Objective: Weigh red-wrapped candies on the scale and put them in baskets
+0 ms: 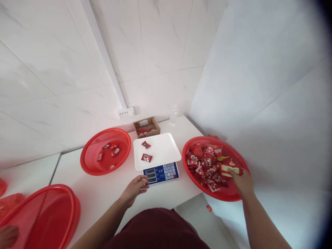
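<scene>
My left hand (133, 191) hovers by the front left edge of the weighing scale's blue keypad panel (162, 174), fingers loosely bent and apart, with nothing in them. On the scale's white tray (158, 140) lie two small red wrapped packets, one of them a red packet (147, 158) near the front. Over the right side of a red plastic basket (220, 197), my right hand (243, 183) grips a red packet with a pale yellow panel (228, 170). Many red wrapped packets (204, 162) fill that basket. My fingertips partly cover the held packet.
A second red basket (86, 147) holds several packets left of the scale. Behind stands a cardboard box (155, 128) with red packets. Another red basket (74, 221) is at lower left, with another person's hand (9, 236). A red packet (209, 208) lies on the floor.
</scene>
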Demonstrator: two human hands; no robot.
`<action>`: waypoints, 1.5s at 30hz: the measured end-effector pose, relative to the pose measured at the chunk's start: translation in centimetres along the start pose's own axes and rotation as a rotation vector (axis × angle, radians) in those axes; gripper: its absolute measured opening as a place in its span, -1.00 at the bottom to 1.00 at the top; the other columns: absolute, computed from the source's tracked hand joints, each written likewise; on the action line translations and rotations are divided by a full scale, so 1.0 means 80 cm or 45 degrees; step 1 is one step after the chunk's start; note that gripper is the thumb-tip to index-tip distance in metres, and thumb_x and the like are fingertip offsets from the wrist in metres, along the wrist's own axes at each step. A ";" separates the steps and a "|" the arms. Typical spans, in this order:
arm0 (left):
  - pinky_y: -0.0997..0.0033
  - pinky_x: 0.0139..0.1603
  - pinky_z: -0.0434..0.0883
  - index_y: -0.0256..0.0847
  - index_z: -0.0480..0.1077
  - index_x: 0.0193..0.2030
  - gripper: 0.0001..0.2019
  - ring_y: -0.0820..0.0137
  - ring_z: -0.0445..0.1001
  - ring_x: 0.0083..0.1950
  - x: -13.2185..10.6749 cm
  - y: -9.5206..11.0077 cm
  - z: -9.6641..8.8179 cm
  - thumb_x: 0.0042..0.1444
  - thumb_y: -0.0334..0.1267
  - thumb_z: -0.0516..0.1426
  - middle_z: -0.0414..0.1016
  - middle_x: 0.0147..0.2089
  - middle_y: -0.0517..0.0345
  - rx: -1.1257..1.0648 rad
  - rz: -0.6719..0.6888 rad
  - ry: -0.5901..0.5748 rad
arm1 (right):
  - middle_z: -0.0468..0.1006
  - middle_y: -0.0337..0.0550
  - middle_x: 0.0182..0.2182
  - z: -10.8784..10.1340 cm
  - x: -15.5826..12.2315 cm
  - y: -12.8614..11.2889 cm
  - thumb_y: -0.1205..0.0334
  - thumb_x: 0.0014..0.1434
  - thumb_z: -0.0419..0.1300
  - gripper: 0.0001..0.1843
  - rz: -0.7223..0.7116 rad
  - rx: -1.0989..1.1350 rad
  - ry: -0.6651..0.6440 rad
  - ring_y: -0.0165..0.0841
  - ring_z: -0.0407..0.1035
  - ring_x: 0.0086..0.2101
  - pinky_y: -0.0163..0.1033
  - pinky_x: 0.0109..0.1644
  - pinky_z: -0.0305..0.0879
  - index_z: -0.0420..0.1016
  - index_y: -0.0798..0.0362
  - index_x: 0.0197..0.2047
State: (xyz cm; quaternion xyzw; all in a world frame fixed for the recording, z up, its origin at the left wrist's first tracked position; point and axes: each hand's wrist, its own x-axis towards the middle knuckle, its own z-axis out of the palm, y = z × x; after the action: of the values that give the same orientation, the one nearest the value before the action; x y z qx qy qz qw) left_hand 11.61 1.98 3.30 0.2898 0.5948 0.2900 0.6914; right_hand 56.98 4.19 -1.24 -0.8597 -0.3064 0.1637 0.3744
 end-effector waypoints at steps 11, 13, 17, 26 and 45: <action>0.22 -0.02 0.30 -0.14 0.35 0.00 -0.50 0.24 0.42 0.01 0.010 0.028 0.048 -0.07 -0.03 0.29 0.43 0.02 -0.04 -0.142 0.074 -0.253 | 0.58 -0.12 -0.36 0.044 -0.088 -0.127 0.10 -0.15 0.34 -0.74 0.440 1.011 -0.943 -0.17 0.46 -0.28 -0.09 -0.35 0.47 0.46 -0.06 -0.33; 0.20 -0.01 0.32 -0.03 0.27 0.12 -0.42 0.21 0.36 0.12 0.012 0.035 0.061 -0.06 -0.05 0.30 0.34 0.16 -0.02 -0.287 0.120 -0.367 | 0.59 -0.11 -0.37 0.067 -0.136 -0.154 0.11 -0.14 0.35 -0.75 0.467 1.017 -1.211 -0.21 0.47 -0.34 -0.11 -0.34 0.46 0.48 -0.02 -0.35; 0.17 -0.11 0.39 0.01 0.28 0.10 -0.42 0.17 0.43 0.04 0.015 0.037 0.064 -0.07 0.01 0.30 0.39 0.12 0.02 -0.486 0.137 -0.498 | 0.59 -0.16 -0.36 0.101 -0.213 -0.181 0.06 -0.11 0.37 -0.64 0.388 0.881 -1.612 -0.33 0.45 -0.38 -0.24 -0.35 0.42 0.48 0.00 -0.23; 0.26 -0.10 0.44 -0.24 0.41 -0.12 -0.65 0.26 0.55 -0.17 0.024 0.001 0.003 -0.01 -0.11 0.26 0.56 -0.14 -0.01 -0.794 0.029 -0.028 | 0.58 -0.25 -0.24 0.153 -0.195 -0.181 0.05 -0.20 0.40 -0.63 0.489 1.020 -1.355 -0.25 0.45 -0.11 -0.18 -0.12 0.48 0.44 -0.12 -0.29; 0.40 -0.28 0.37 -0.27 0.38 -0.21 -0.64 0.37 0.48 -0.33 0.026 -0.009 0.014 -0.24 -0.40 0.30 0.51 -0.34 0.13 -0.462 0.111 -0.159 | 0.55 -0.23 -0.38 0.170 -0.227 -0.168 0.05 -0.08 0.26 -0.73 0.025 0.425 -1.575 -0.35 0.41 -0.35 -0.23 -0.25 0.30 0.45 0.00 -0.31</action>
State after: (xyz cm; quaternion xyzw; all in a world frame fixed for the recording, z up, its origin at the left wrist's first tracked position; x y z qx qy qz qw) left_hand 13.01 3.01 1.53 0.2032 0.4755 0.4035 0.7548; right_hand 30.83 6.90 0.64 -0.5394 -0.4283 0.6785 0.2556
